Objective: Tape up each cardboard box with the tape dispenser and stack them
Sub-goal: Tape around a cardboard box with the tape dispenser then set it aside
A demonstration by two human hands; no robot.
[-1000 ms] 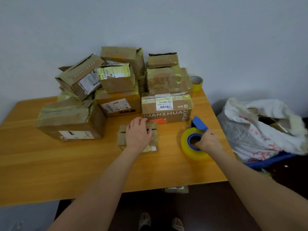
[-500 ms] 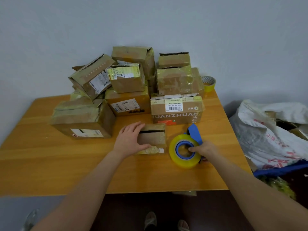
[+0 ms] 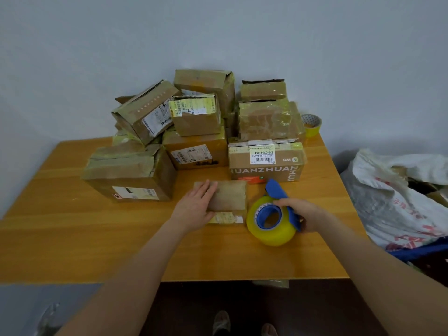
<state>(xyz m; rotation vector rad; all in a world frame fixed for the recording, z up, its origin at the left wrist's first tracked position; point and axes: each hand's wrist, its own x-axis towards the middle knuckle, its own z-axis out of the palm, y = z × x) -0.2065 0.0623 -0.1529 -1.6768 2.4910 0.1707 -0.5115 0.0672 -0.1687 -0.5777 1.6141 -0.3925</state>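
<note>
Tabletop [image 3: 60,238]: pale wood pushed up against a plain grey wall [image 3: 218,32]; the head view is the only one to go by.
Small box [image 3: 228,197]: lies flat near the middle of the tabletop, just in front of the heap, with a label on its near side. I cannot make out its seam from here.
Left hand [image 3: 194,209]: laid flat on the left part of the small box, fingers straight, pressing rather than gripping.
Right hand [image 3: 305,214]: fingers curled round the blue handle of the tape dispenser [image 3: 269,229]. Its yellow roll is down at the tabletop just right of the small box, touching it or nearly so.
Pile of boxes [image 3: 201,117]: heaped at the back, most of them glossy with tape. The printed box [image 3: 266,163] stands right behind the dispenser.
Spare roll [image 3: 311,124]: at the far right corner, beside the heap.
Sack [image 3: 400,202]: white, off the tabletop's right edge.
Step in hand: to my eye, bringing the dispenser onto the small box to seal it.
Doing it well: I would start the tape a little down one side wall, run it straight across the top and down the other side. The left hand should pin the box but sit clear of the tape's path.
Risk: so small a box may skid or tip under the tape's pull, so a firm downward press matters.
</note>
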